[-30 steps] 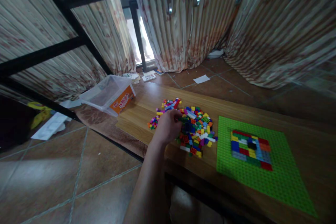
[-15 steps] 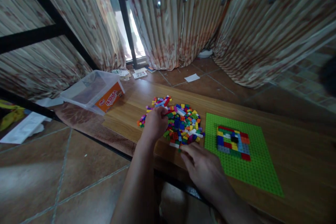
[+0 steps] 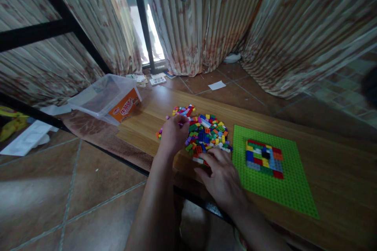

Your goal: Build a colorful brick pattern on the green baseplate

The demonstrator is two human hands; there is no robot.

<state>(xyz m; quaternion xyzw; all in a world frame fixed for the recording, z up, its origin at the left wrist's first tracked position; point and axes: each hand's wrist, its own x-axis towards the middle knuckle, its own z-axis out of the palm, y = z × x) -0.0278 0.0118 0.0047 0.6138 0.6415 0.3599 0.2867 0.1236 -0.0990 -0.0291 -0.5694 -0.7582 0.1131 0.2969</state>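
Note:
A pile of loose toy building bricks (image 3: pixel 203 137) in many colours lies on the wooden tabletop. At the pile's left side my left hand (image 3: pixel 175 133) is closed, thumb and fingers drawn together; whatever they pinch is too small to make out. My right hand (image 3: pixel 222 172) reaches over the near edge of the pile with thumb and fingers apart, close to a few red and white bricks. To its right lies a green baseplate (image 3: pixel 282 196), carrying a low square build of coloured bricks (image 3: pixel 259 168) with a dark gap near its middle.
A clear plastic box (image 3: pixel 103 98) with an orange label stands at the table's left end. The wooden table (image 3: pixel 150 117) has a dark metal frame below. Striped curtains (image 3: pixel 188 31) hang behind, and papers (image 3: pixel 217 85) lie on the tiled floor.
My right hand's thumb and fingers have gone from a pinch to spread apart, and the hand has shifted slightly left. My left hand stays at the pile. The whole view has shifted a little.

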